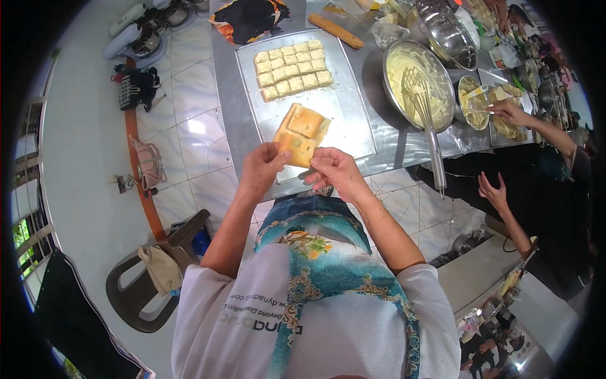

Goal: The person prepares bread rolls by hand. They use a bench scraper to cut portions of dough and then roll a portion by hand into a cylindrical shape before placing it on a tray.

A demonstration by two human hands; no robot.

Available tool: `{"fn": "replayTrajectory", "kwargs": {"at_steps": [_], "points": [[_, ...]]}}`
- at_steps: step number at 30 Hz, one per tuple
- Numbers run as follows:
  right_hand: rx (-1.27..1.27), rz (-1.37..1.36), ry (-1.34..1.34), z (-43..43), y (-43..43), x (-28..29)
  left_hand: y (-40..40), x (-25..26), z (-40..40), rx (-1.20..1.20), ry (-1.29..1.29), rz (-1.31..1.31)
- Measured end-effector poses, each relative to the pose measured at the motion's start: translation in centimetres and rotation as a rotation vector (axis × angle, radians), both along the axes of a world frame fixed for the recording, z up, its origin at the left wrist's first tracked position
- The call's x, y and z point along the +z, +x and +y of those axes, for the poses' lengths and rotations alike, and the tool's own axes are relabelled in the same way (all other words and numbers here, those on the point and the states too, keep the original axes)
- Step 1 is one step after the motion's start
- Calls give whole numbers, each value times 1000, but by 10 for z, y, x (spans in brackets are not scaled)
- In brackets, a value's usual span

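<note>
A flat golden-brown piece of bread or cake (300, 150) is pinched between both hands, above the near part of a metal baking tray (338, 113). My left hand (265, 163) grips its left edge, and my right hand (335, 169) holds the near right corner. Behind it on the tray lie more golden pieces (310, 118), partly overlapped by the held one. Farther up the tray, rows of small squares topped with pale cream (293, 68) sit close together.
Right of the tray stands a steel bowl of pale cream (395, 78) with a whisk (423, 113), its handle jutting past the table edge. A co-worker's hand (509, 113) holds a utensil in a smaller bowl (466, 94). A wooden-handled tool (336, 31) lies behind; a plastic chair (142, 289) stands left.
</note>
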State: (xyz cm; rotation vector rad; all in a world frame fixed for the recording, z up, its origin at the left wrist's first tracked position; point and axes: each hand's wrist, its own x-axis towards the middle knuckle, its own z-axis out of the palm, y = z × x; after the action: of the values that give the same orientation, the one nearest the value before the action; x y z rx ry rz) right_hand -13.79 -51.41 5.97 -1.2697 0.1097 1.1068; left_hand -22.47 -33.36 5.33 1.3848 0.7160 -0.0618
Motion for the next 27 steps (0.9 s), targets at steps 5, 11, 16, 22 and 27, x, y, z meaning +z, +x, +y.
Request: {"fn": "replayTrajectory", "kwargs": {"at_steps": [5,11,16,22,27], "points": [[14,-79,-33,5,-2,-2,2,-1,2,10,79,-46],[-18,-147,-60,10,-7,-2,0,-17,6,0,297,-66],[-12,-141,-71,10,-5,-5,3,-15,2,26,348,-98],[24,-238,-122,-3,9,-8,1,-13,2,-2,381,-63],[1,-658,-292,-2,44,-12,1,-11,-3,13,455,-75]]}}
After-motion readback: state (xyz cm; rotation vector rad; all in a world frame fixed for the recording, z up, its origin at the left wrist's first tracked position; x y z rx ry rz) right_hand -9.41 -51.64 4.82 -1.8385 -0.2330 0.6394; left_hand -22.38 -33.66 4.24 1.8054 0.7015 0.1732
